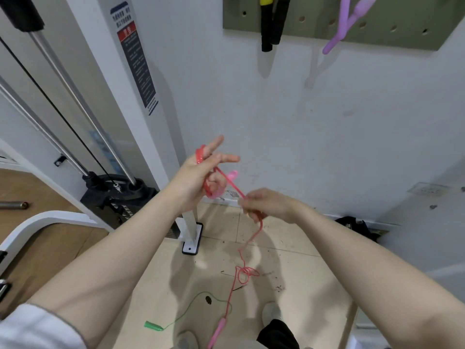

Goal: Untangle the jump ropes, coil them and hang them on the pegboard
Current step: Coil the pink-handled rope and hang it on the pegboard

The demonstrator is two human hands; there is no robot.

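Red jump rope (227,181) partly coiled, loops wound round the left hand (198,177), one loop over the base of the raised fingers, more across the palm. Pink handle (232,175) poking out just behind those loops. Left hand half open: two fingers straight and spread, lower fingers curled in on the coil. Taut stretch of rope running down and right to the right hand (266,204), pinched there between thumb and curled fingertips. Below that hand, slack rope dropping to the tiled floor (302,258), lying in a small tangle of loops near the middle, then trailing on to a second pink handle (217,332) close to the bottom edge, beside a grey shoe (273,314).

Left of it on the tiles, a thin green rope (201,301) with green handle (153,326), well apart from the red tangle. Open tile between the two ropes and on toward the wall.

Up on the wall, green pegboard (377,23) cut by the top edge, bearing hung black handles (270,28) and lilac handles (344,23), with bare holes between and to the right. White upright of a cable machine (113,96) crowding the left side, foot plate (192,244) on the tiles just below the left hand.
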